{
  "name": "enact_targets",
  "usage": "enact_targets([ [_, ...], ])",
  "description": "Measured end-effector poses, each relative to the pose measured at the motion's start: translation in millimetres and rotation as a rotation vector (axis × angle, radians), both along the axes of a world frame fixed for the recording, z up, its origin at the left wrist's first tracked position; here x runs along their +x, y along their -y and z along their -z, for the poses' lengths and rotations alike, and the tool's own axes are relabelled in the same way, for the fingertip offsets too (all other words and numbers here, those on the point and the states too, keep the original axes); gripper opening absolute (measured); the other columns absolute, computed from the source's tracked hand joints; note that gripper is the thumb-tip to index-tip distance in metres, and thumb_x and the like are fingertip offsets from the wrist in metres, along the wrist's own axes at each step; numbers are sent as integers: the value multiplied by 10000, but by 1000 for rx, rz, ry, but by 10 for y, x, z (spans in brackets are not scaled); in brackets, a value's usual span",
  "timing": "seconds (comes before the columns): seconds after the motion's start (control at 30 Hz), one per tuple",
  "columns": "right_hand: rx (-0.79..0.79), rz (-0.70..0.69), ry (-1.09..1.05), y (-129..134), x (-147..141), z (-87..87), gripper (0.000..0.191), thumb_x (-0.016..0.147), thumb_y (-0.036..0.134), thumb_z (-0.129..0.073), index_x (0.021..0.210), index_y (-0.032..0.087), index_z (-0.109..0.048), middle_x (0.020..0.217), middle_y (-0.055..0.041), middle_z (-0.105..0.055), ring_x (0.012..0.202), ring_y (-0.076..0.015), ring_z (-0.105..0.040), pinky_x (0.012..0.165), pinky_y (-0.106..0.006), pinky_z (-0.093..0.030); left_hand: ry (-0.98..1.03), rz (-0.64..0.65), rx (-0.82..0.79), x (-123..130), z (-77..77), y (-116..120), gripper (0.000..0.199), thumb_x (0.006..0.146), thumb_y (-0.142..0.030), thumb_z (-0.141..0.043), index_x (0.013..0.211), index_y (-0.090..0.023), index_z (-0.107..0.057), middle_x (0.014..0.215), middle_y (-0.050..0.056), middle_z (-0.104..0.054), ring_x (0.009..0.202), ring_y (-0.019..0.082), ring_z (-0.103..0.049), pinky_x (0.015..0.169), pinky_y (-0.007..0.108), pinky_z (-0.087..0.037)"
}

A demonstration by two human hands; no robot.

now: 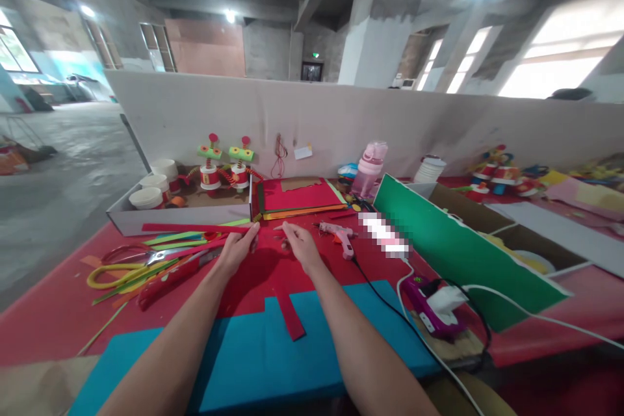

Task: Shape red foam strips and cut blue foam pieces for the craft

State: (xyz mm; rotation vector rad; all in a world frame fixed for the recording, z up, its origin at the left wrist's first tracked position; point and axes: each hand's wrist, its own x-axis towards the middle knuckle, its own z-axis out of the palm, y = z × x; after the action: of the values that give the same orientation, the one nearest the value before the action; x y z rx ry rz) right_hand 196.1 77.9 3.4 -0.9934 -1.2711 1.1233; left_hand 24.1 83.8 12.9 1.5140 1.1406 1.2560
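Observation:
My left hand (240, 246) pinches a long red strip (188, 228) that runs out to the left above the scissors. Close by on the right, my right hand (298, 244) has its fingertips drawn together near the strip's end; whether it grips the strip is too small to tell. Below and between the hands, another red strip (289, 315) lies slanted across the edge of the blue sheet (273, 361). A pink glue gun (340, 234) rests on the red table to the right of my right hand.
Scissors (117, 275), a red-handled knife (168, 278) and green strips lie left. A white box (180, 218) holds cups and figures. Coloured sheets (299, 198) lie behind. Right are a pink bottle (369, 169), a purple power strip (431, 312), cables and a green-sided box (463, 250).

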Motion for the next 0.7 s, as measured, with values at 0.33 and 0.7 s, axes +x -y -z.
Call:
enact_targets([
  [0.33, 301, 104, 443, 68, -72, -8, 305, 859, 425, -531, 694, 220, -685, 631, -18, -649, 626, -173, -579, 623, -255, -394, -87, -30, 75, -19, 32, -34, 544, 848, -526, -502, 428, -187, -438, 405, -19, -409, 445, 100, -390, 508, 240, -311],
  [0.7, -227, -238, -128, 57, -108, 71, 441, 712, 596, -627, 633, 163, -606, 422, 54, -475, 332, -61, -344, 371, -201, -305, -100, 96, 144, 2, 3, 17, 368, 799, -468, -593, 575, -184, -526, 552, -26, -486, 562, 117, -428, 572, 229, -343],
])
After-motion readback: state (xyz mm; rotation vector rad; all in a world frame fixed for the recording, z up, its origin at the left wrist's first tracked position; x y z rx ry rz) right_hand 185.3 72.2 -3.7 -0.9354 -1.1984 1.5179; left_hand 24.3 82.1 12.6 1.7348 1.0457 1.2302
